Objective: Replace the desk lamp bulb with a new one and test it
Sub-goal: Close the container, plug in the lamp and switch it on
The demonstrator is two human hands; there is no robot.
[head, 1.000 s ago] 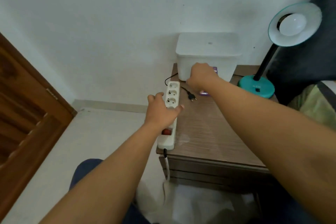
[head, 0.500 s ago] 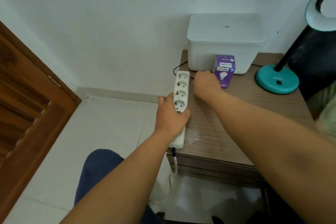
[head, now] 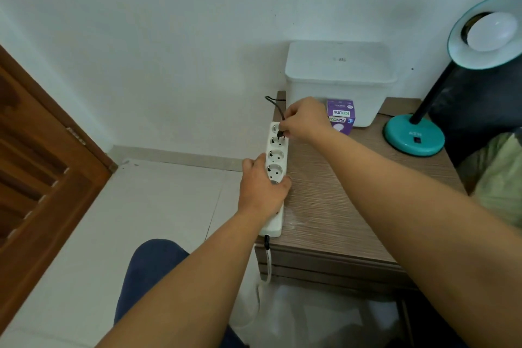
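Observation:
A teal desk lamp stands at the right of the wooden side table, its shade turned toward me with a white bulb unlit inside. A white power strip lies along the table's left edge. My left hand presses down on the strip's near half. My right hand pinches the lamp's black plug just over the strip's far sockets, its cord looping back toward the wall. A purple bulb box stands behind my right hand.
A white lidded plastic bin sits against the wall at the table's back. A brown wooden door is at the left. White tiled floor lies left of the table. The strip's white cable hangs off the front edge. Green fabric lies at the right.
My right hand picked the black plug up off the table and carried it left, to just over the strip's far sockets. My left hand stayed on the strip.

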